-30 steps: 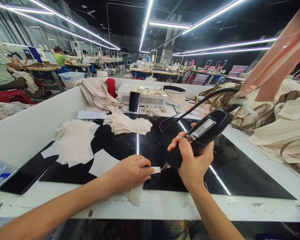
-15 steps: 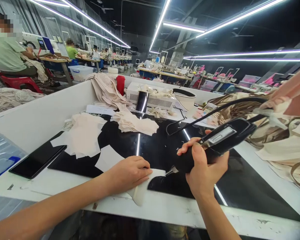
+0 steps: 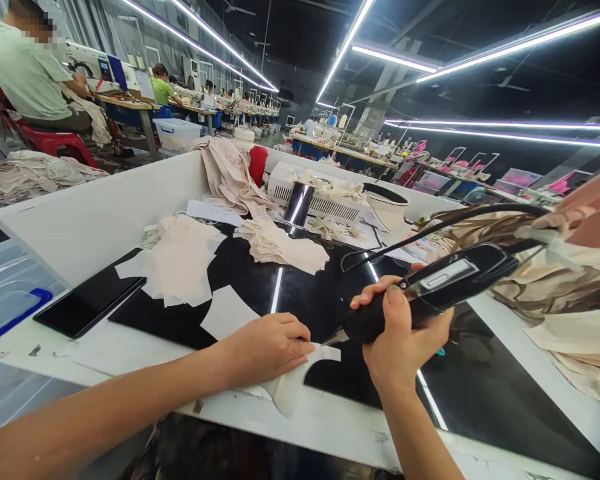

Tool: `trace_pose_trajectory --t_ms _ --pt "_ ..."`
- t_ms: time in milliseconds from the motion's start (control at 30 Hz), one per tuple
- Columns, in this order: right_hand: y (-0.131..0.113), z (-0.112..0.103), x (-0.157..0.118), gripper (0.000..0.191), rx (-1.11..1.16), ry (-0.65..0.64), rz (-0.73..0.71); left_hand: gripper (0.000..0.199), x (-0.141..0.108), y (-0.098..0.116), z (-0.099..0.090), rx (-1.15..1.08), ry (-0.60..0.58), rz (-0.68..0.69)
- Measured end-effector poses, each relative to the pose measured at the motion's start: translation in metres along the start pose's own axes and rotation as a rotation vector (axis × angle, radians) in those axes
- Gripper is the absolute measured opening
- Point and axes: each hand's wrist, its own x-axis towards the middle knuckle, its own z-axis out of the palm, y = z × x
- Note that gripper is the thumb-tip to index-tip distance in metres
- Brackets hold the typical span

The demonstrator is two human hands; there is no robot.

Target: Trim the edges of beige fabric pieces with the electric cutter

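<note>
My left hand (image 3: 275,343), fingers together, presses a white cut fabric piece (image 3: 326,354) down at the front edge of the glossy black board (image 3: 495,393). My right hand (image 3: 403,340) is wrapped round a black corded handheld tool (image 3: 443,280) with a silver panel. The tool's narrow metal tip (image 3: 336,337) points left and meets the upper edge of the piece, close to my left fingertips. Part of the piece droops over the white table edge. Another white piece (image 3: 226,312) lies just beyond my left wrist.
Two piles of pale cut pieces, one on the left (image 3: 183,257) and one in the middle (image 3: 283,248), lie on the board. A black phone-like slab (image 3: 87,300) is at left. The tool's cable (image 3: 420,230) arches right, near heaped fabric and straps (image 3: 545,287). Co-workers sit beyond.
The tool's tip has moved left along the upper edge of the fabric piece, nearer my left fingers. My left hand still presses the piece. The camera view has shifted slightly.
</note>
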Motion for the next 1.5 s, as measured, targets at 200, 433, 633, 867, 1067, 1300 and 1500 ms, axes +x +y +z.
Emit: trace_pose_trajectory --t_ms 200,433,633,867,1067,1300,1500 --pt "-0.002 -0.001 0.002 0.040 -0.021 0.016 0.020 0.016 0.001 0.001 -0.002 0.015 -0.005 0.013" --pt "-0.003 -0.013 0.007 0.039 -0.033 0.067 -0.019 0.014 0.000 0.000 -0.001 0.018 -0.005 0.014" --pt "-0.005 -0.011 0.007 0.039 -0.058 0.055 0.004 0.014 -0.002 -0.001 -0.001 0.002 -0.002 0.011" --pt "-0.017 -0.008 -0.002 0.040 0.019 0.046 0.036 0.016 -0.004 -0.003 0.002 -0.022 -0.011 -0.005" --pt "-0.013 -0.007 -0.009 0.038 0.015 0.021 0.048 0.019 -0.003 -0.002 0.001 -0.030 -0.022 -0.012" --pt "-0.016 -0.011 -0.005 0.038 -0.017 0.036 0.039 0.020 -0.003 -0.002 -0.001 -0.059 -0.012 -0.022" --pt "-0.013 -0.018 -0.003 0.041 -0.048 0.058 -0.002 0.020 -0.003 -0.001 -0.002 -0.056 -0.017 -0.016"
